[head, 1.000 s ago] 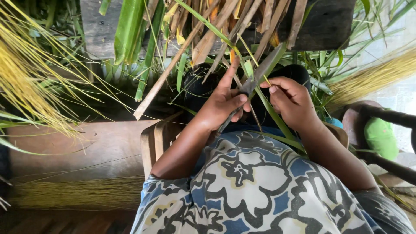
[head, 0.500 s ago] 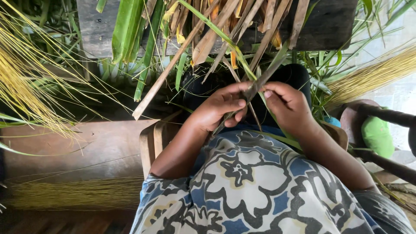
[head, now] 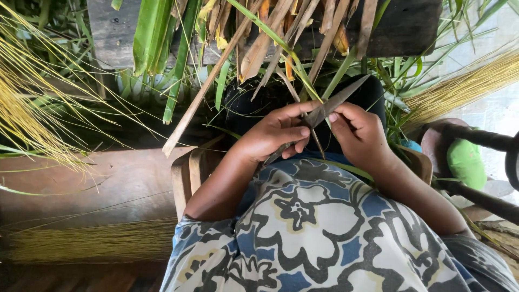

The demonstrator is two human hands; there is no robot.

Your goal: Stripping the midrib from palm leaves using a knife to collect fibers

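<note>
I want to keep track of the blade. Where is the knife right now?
In the head view the knife sits centre frame, gripped by the left hand, its tip pointing up-right past the right hand.

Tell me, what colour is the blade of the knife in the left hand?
Dull grey, seen in the head view: the knife blade held by the left hand.

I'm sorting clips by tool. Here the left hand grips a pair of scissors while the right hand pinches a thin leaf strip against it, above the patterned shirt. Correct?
Not quite. The head view shows the left hand gripping a knife with one long pointed blade, not scissors. The right hand does pinch a thin leaf strip against it, above the patterned shirt.
</note>
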